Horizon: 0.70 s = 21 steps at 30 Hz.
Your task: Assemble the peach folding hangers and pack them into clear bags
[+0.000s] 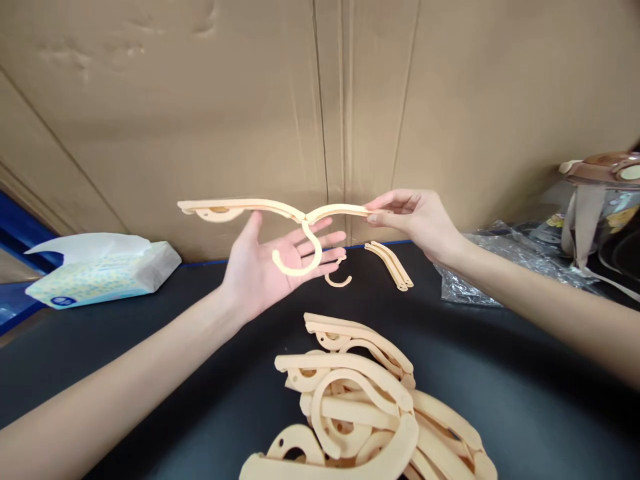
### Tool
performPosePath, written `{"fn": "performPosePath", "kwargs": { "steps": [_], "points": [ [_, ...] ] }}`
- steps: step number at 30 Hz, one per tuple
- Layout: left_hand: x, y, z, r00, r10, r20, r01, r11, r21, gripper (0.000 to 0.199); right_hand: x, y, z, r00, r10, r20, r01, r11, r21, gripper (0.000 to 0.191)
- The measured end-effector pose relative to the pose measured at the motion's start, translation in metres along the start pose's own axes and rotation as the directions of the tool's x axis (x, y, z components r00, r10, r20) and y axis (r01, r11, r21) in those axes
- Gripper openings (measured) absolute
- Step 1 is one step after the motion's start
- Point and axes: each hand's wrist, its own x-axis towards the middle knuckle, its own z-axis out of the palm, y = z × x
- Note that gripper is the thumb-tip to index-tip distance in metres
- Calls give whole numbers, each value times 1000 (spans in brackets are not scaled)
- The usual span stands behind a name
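Observation:
A cream folding hanger (265,203) is held up, both arms spread sideways and its hook hanging down. My right hand (413,217) pinches the end of its right arm between thumb and fingers. My left hand (280,260) is open, palm up and fingers spread, behind the hook; the left arm of the hanger passes by its thumb. Below, a pile of folded cream hangers (360,400) lies on the black table (510,373). Behind my left hand's fingertips lies a loose hook (340,283), and to its right are separate hanger arms (390,265).
A tissue pack (105,270) lies at the left. Clear plastic wrapping (505,267) is at the right, beside a transparent bottle with a brown lid (600,170) and a strap. A cardboard wall (225,120) stands behind the table.

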Motion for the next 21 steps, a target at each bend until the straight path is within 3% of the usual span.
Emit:
{"fn": "performPosePath", "kwargs": {
  "steps": [4, 8, 12, 14, 18, 21],
  "points": [
    [-3, 14, -12, 998, -29, 60, 32, 998, -56, 75, -2, 2, 1, 992, -78, 95, 97, 973, -211, 23],
    [-3, 23, -20, 977, -104, 188, 100, 995, 26, 66, -2, 0, -4, 981, -118, 153, 180, 848, -499, 21],
    [2, 23, -15, 983, -143, 119, 129, 985, 117, 38, -2, -5, -6, 960, -87, 268, 239, 752, -615, 23],
    [7, 19, -8, 982, -176, 68, 163, 972, 169, 26, -5, -8, -3, 951, -88, 297, 282, 644, -712, 24],
    [15, 9, 3, 956, -281, 86, 252, 934, 252, 19, -15, -13, 6, 926, -147, 348, 376, 287, -881, 28],
    [20, 6, 10, 931, -349, 104, 303, 901, 311, 16, -21, -15, 13, 914, -97, 394, 405, 161, -900, 30]
  ]
}}
